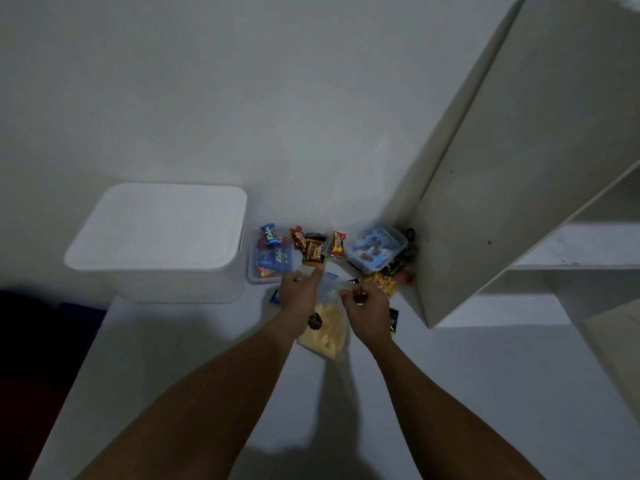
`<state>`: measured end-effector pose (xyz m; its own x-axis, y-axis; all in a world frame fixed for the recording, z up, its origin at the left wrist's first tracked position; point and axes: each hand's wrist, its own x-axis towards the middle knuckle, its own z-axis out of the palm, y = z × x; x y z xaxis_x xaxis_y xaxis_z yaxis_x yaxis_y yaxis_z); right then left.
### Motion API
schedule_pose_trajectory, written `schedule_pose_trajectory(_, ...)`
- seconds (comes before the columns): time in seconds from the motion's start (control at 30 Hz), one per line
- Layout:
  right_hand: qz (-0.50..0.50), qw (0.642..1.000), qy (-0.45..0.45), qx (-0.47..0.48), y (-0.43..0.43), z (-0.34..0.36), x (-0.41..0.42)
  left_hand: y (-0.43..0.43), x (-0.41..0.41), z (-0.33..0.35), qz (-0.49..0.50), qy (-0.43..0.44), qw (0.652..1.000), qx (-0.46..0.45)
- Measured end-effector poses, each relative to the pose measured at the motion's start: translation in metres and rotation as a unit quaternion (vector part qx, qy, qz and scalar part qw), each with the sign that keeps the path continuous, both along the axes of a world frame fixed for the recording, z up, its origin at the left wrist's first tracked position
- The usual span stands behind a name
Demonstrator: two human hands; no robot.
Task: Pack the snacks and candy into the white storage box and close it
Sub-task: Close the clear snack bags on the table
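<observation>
The white storage box (156, 244) stands at the left with its lid on. A clear bag of yellow snack sticks (327, 332) hangs between my hands. My left hand (299, 292) grips the bag's top left edge, and my right hand (365, 306) pinches its top right edge. Behind them lie a clear tub of blue and red candy (272, 258), loose chocolate wrappers (313, 249), a red candy packet (338, 243), a tub of blue packets (375, 249) and a bag of yellow puffs (382, 284).
A white shelf unit (519, 168) leans in at the right, close behind the snacks. Dark packets (393, 320) lie beneath my right hand. The white table's left edge (90, 341) borders a dark area.
</observation>
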<state>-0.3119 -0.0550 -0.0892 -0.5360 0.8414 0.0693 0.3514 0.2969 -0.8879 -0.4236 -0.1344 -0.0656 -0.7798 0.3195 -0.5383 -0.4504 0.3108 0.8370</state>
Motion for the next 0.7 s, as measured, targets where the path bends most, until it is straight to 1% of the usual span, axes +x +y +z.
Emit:
schedule_pose_trajectory(0.07, 0.039, 0.999, 0.004, -0.005, -0.001, 0.008, -0.003, 0.002, 0.000, 0.008, -0.003, -0.081, 0.996, 0.040)
schedule_pose_trajectory(0.17, 0.102, 0.993, -0.008, -0.049, 0.002, 0.012, -0.007, 0.004, -0.001, 0.012, -0.013, -0.148, 0.984, 0.103)
schedule_pose_trajectory(0.23, 0.123, 0.988, 0.003, -0.098, 0.004, 0.015, -0.006, 0.002, 0.001, 0.016, -0.009, -0.176, 0.976, 0.128)
schedule_pose_trajectory(0.3, 0.116, 0.979, 0.017, -0.169, 0.004, 0.021, -0.005, -0.001, 0.000, 0.016, -0.009, -0.187, 0.973, 0.135)
schedule_pose_trajectory(0.37, 0.098, 0.966, 0.023, -0.239, 0.007, 0.027, -0.003, -0.003, -0.001, 0.015, -0.039, -0.189, 0.972, 0.134)
schedule_pose_trajectory(0.4, 0.096, 0.962, 0.020, -0.254, 0.009, 0.028, -0.003, -0.004, -0.001, 0.015, -0.061, -0.188, 0.971, 0.131)
schedule_pose_trajectory(0.47, 0.100, 0.965, -0.005, -0.244, 0.013, 0.026, -0.005, -0.007, -0.001, 0.017, -0.094, -0.187, 0.970, 0.125)
schedule_pose_trajectory(0.57, 0.077, 0.974, -0.039, -0.210, 0.017, 0.020, -0.007, -0.009, -0.002, 0.019, -0.101, -0.168, 0.974, 0.109)
schedule_pose_trajectory(0.63, 0.037, 0.982, -0.053, -0.176, 0.019, 0.017, -0.008, -0.010, -0.004, 0.016, -0.096, -0.135, 0.983, 0.081)
schedule_pose_trajectory(0.7, 0.020, 0.986, -0.064, -0.154, 0.018, 0.015, -0.008, -0.011, -0.006, 0.013, -0.098, -0.092, 0.990, 0.044)
